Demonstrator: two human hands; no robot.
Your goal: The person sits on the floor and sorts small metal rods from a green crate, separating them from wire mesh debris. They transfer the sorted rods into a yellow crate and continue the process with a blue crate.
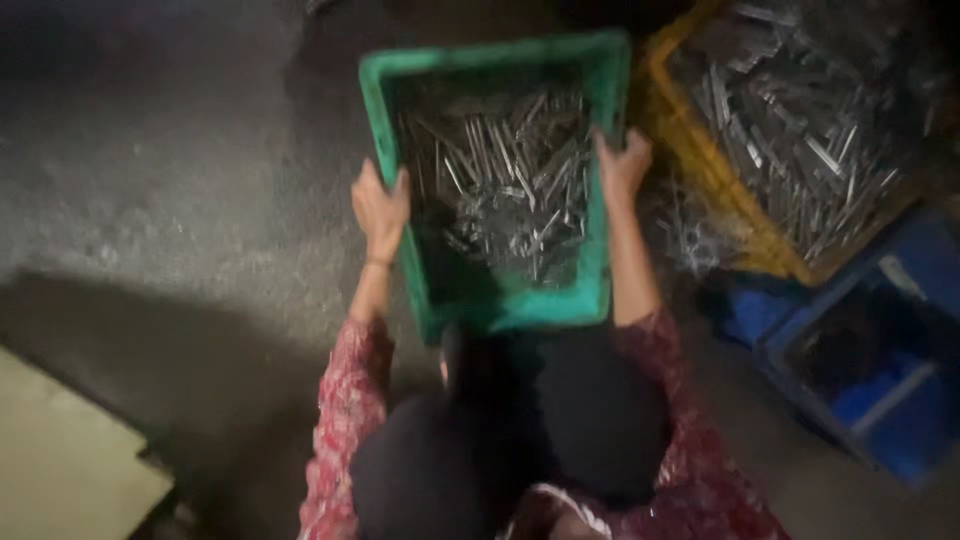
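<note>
at the centre of the view, a green plastic crate (600, 90) of thin metal rods (515, 180) sits before the person on the grey floor (160, 180). the left hand (380, 205) grips its nine o'clock rim, the right hand (622, 165) its three o'clock rim, fingers closed over the edges. at two o'clock stands a yellow crate (715, 180) of similar metal pieces, at four o'clock a blue bin (900, 440).

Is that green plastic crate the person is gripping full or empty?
Partly full. The green plastic crate holds a loose heap of thin silver metal rods, but bare dark floor shows inside at its near end.
</note>
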